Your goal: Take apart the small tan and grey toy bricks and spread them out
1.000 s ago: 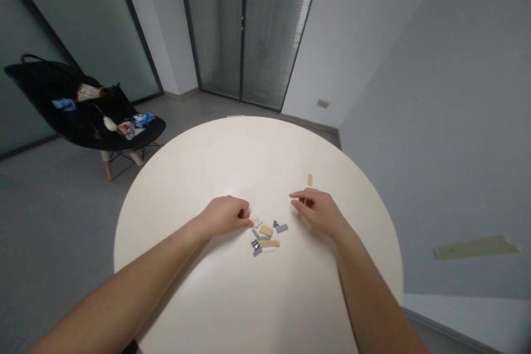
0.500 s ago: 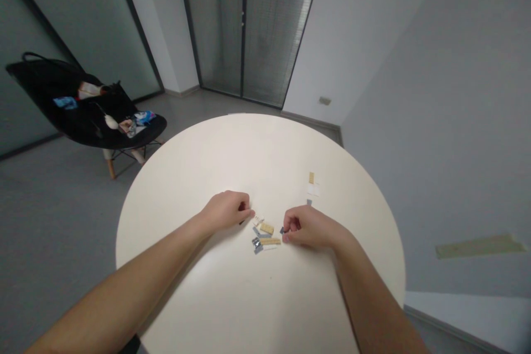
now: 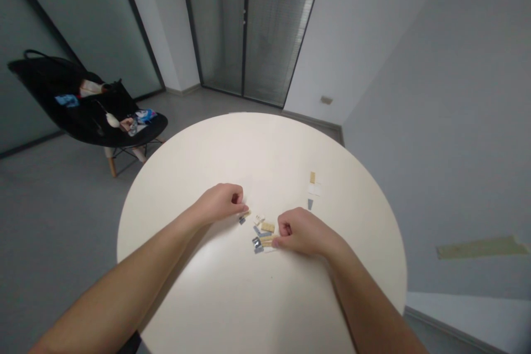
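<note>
My left hand [image 3: 222,201] is closed with thumb and finger pressed together beside a small tan piece [image 3: 248,213] and a dark grey piece [image 3: 242,221]; what it pinches, if anything, is hidden. Curled likewise, my right hand [image 3: 305,229] rests at the right side of a small pile, its thumb tip at the end of thin tan strips [image 3: 266,241]. In the pile lie a wider tan studded brick [image 3: 267,227], a white piece [image 3: 259,219], flat grey pieces [image 3: 264,234] and a shiny dark grey piece [image 3: 256,243]. The right fingertips hide whatever is between them.
Past my right hand on the round white table [image 3: 257,144] lie a tan plate [image 3: 312,177], a white piece [image 3: 314,189] and a grey wedge piece [image 3: 310,204]. A black chair [image 3: 83,121] holding a bag and packets stands at the left.
My right hand has moved left to the tan strips, and the grey wedge piece behind it shows more. My left hand has shifted slightly up and left, uncovering the tan and grey pieces beside it.
</note>
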Motion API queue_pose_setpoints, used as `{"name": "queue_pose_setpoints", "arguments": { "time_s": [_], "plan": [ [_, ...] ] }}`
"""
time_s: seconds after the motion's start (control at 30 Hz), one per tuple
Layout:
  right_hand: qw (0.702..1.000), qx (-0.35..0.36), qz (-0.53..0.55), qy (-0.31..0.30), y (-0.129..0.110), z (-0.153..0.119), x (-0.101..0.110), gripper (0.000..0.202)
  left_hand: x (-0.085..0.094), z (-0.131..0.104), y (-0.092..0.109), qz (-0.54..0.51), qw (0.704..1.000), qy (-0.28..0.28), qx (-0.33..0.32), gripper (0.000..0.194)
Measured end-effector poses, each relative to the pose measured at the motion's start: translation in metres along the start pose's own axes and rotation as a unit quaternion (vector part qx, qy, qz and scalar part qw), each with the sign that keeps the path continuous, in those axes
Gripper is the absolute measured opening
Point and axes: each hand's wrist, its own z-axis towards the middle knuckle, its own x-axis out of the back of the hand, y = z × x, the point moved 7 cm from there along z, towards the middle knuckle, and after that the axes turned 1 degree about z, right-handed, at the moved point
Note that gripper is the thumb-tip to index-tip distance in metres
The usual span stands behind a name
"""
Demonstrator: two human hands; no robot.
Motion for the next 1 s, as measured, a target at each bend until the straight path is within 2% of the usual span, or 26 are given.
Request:
{"name": "queue_pose_setpoints", "arguments": {
  "time_s": [0.23,0.37,0.5,0.67,0.8,1.0],
  "plan": [
    [1.0,-0.003,0.005,-0.028,0.005,-0.004,0.002,0.029,-0.002,0.001,0.0,-0.003,1.0,-0.009,-0.002,0.025],
    [0.999,-0.008,0.019,0.025,0.009,0.001,0.008,0.029,-0.005,-0.001,0.008,-0.019,0.999,-0.026,-0.027,0.025],
    [0.995,0.003,0.037,0.092,0.005,0.009,0.012,0.02,-0.018,-0.008,0.03,-0.02,0.993,-0.076,-0.086,0.026],
    [0.995,0.026,0.044,0.091,-0.006,0.015,0.007,0.018,-0.034,-0.014,0.048,0.018,0.986,-0.104,-0.126,0.036],
    [0.996,0.027,0.035,0.073,-0.005,0.014,0.008,0.014,-0.035,-0.012,0.046,0.044,0.986,-0.096,-0.132,0.035],
    [0.997,0.019,0.029,0.072,0.0,0.012,0.013,0.012,-0.027,-0.011,0.039,0.044,0.987,-0.101,-0.113,0.034]
  ]
}}
